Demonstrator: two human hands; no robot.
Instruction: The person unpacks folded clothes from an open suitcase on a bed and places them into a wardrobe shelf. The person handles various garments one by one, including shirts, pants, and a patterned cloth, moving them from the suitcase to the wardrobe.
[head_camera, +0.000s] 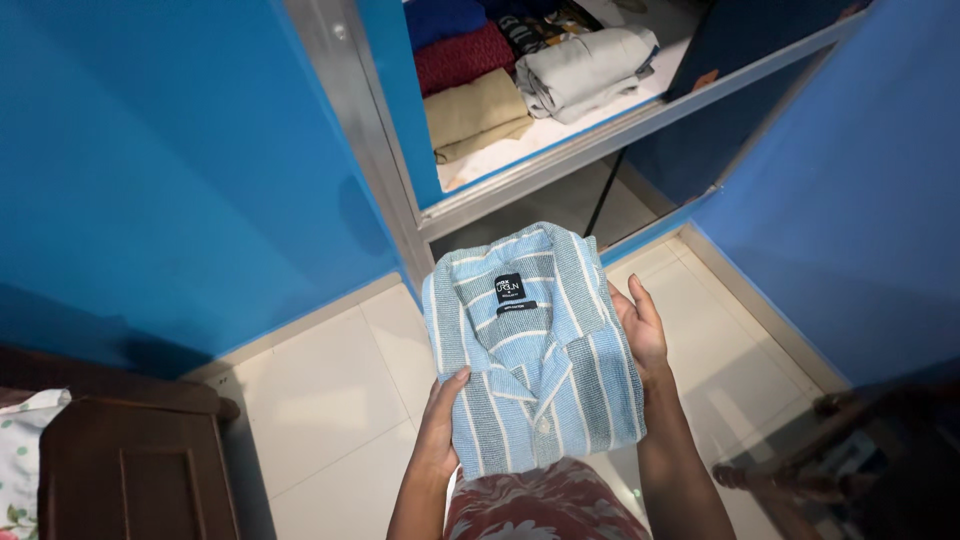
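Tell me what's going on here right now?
A person stands before an open blue wardrobe, holding a folded blue-and-white striped shirt flat between both hands. The left hand grips its lower left edge; the right hand supports its right side. On the wardrobe shelf lie folded clothes: beige, maroon and grey.
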